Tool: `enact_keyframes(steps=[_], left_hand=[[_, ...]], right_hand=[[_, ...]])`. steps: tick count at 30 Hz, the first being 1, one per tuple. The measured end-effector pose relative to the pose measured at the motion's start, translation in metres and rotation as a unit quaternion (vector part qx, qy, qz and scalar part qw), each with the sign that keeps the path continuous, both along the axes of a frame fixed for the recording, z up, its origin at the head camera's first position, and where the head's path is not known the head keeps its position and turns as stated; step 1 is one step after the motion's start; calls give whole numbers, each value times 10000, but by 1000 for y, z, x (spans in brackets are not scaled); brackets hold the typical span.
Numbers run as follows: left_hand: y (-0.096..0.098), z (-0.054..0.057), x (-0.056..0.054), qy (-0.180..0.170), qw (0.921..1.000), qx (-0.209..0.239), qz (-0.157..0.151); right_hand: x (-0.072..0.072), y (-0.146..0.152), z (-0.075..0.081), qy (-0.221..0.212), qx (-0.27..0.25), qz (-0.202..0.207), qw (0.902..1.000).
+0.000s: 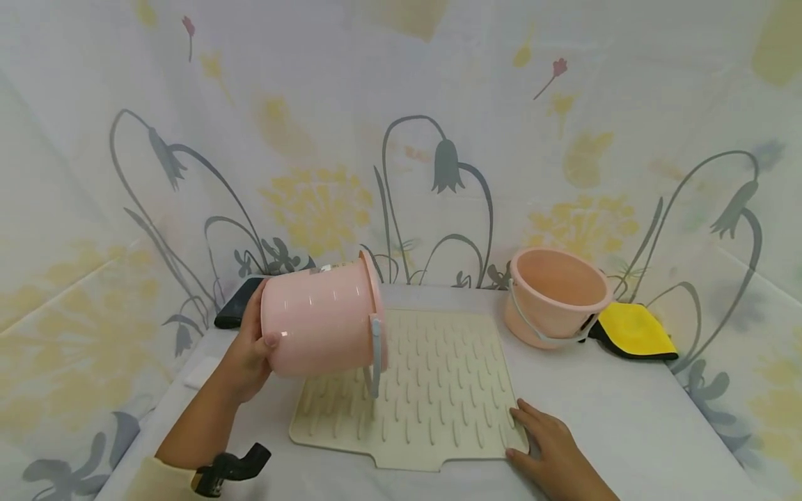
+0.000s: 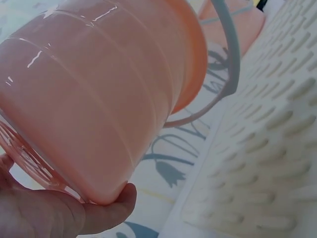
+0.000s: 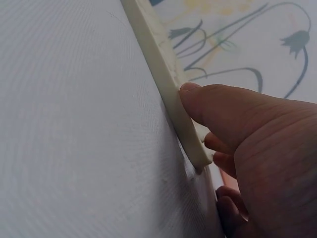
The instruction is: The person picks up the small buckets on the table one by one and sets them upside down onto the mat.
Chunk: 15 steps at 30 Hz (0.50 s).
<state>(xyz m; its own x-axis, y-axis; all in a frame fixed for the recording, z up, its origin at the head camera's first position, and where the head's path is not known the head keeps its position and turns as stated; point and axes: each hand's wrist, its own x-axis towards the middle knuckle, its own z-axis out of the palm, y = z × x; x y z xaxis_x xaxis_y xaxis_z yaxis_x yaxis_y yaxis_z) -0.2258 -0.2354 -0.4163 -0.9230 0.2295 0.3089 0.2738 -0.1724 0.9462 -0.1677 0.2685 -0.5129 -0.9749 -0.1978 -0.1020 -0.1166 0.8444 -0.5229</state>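
My left hand (image 1: 247, 351) grips a pink plastic bucket (image 1: 319, 316) by its base end, thumb along the side. The bucket lies tipped on its side in the air, its mouth to the right and its pale blue-grey handle (image 1: 376, 355) hanging down. Below and beyond it a cream drying mat (image 1: 438, 390) with raised ridges lies on the white table. At the mat's near right corner, my right hand (image 1: 551, 445) holds the edges between thumb and fingers. In the right wrist view the thumb (image 3: 213, 101) touches the mat's rim (image 3: 171, 94).
A second pink bucket (image 1: 532, 320) stands upright at the back right of the table (image 1: 626, 417). Beside it is a yellow item with black edging (image 1: 635, 330). A black object (image 1: 241, 303) lies behind the left hand. A flower-printed curtain (image 1: 401, 139) hangs behind the table.
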Motion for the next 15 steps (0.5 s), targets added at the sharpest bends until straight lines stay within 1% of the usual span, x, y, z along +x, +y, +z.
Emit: enact_keyframes(steps=[4, 5, 8, 12, 15], left_hand=[[-8, 2, 1, -24, 9999, -11, 110], [-11, 3, 1, -4, 9999, -20, 127], [-19, 6, 2, -101, 9998, 43, 139], [-30, 15, 2, -274, 9996, -15, 111], [-38, 23, 0, -287, 9993, -200, 119]], right_hand=[[-1, 0, -5, -96, -22, -43, 9999], [-1, 0, -6, -93, -33, -38, 9999], [0, 0, -6, -40, -56, -17, 10000], [1, 0, -4, 147, -82, 86, 9998], [2, 1, -3, 226, -126, 154, 9995]])
